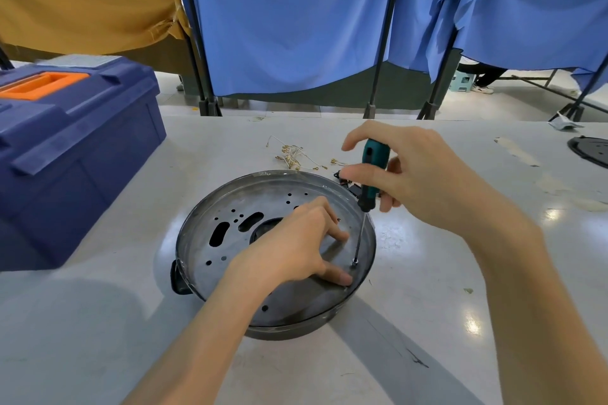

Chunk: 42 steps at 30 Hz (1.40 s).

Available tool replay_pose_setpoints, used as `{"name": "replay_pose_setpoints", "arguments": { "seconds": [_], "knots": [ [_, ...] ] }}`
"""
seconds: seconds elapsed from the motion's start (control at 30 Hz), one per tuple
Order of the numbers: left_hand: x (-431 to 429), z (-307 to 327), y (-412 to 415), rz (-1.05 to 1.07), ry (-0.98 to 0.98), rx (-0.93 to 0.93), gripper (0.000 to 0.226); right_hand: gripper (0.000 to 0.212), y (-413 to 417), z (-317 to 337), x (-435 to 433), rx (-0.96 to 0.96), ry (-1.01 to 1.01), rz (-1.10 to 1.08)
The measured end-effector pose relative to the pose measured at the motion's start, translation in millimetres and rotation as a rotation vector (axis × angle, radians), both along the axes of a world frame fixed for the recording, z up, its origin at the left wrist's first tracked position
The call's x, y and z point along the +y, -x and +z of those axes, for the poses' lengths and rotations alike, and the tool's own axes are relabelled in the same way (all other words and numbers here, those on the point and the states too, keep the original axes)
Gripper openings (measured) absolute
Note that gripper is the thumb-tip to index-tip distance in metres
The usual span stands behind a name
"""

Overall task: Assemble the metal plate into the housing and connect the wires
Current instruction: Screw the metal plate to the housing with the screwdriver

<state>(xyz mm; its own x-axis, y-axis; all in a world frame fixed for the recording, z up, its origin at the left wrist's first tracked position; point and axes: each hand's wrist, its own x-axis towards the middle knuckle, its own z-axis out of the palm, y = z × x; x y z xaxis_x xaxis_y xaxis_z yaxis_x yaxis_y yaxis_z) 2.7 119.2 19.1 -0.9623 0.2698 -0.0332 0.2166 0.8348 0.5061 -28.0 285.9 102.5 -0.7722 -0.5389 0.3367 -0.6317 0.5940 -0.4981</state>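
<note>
On your table (98,322), right of the toolbox (75,148), the housing (184,240) sits with the metal plate (230,260) inside. Your left hand (296,246) presses spread fingers (339,278) on the plate. Your right hand (424,181) grips the screwdriver (373,168), tip on a screw (354,262) near the rim. The wires (292,154) lie behind the housing.
</note>
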Motion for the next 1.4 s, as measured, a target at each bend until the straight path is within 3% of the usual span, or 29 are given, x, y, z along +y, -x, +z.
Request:
{"name": "replay_pose_setpoints", "arguments": {
  "seconds": [0.13,0.2,0.27,0.37,0.47,0.63,0.73,0.9,1.0,1.1,1.3,1.4],
  "knots": [
    [0.2,0.7,0.6,0.001,0.014,-0.006,0.071,0.073,-2.6,2.9,14.8,-0.120,-0.167,0.029],
    [0.7,0.9,0.8,0.002,0.017,-0.013,0.072,0.056,-2.6,4.3,23.0,-0.159,-0.201,0.073],
    [0.6,0.9,0.3,0.005,0.014,-0.011,0.072,0.043,-2.2,5.8,22.8,-0.145,-0.113,0.104],
    [0.0,0.5,-0.4,0.006,-0.001,-0.004,0.072,0.034,-0.3,3.1,9.2,-0.003,0.001,0.069],
    [-0.1,0.3,-0.5,0.007,-0.006,-0.005,0.072,0.036,2.8,-3.3,-2.7,0.044,0.045,-0.004],
    [0.4,0.7,-0.1,-0.001,0.009,0.005,0.072,0.049,7.2,-3.3,13.3,-0.082,-0.100,-0.015],
    [0.2,0.9,0.6,-0.001,0.012,0.000,0.072,0.044,6.0,1.5,20.4,-0.109,-0.019,0.057],
    [-0.1,0.9,0.1,0.000,0.016,0.000,0.073,0.045,4.2,1.8,5.8,-0.023,0.057,-0.015],
    [0.1,0.8,0.6,0.003,0.012,0.005,0.073,0.064,5.4,2.1,10.8,-0.022,-0.100,-0.058],
    [0.4,0.6,1.3,0.000,0.016,0.004,0.073,0.047,5.5,2.6,22.0,-0.142,-0.152,0.019],
    [0.4,1.2,0.0,-0.007,0.028,0.005,0.072,0.033,2.7,2.8,9.5,-0.019,0.058,-0.006],
    [0.4,1.0,0.2,0.000,0.011,0.003,0.073,0.042,2.8,1.6,4.2,-0.003,0.011,-0.063]
  ]
}}
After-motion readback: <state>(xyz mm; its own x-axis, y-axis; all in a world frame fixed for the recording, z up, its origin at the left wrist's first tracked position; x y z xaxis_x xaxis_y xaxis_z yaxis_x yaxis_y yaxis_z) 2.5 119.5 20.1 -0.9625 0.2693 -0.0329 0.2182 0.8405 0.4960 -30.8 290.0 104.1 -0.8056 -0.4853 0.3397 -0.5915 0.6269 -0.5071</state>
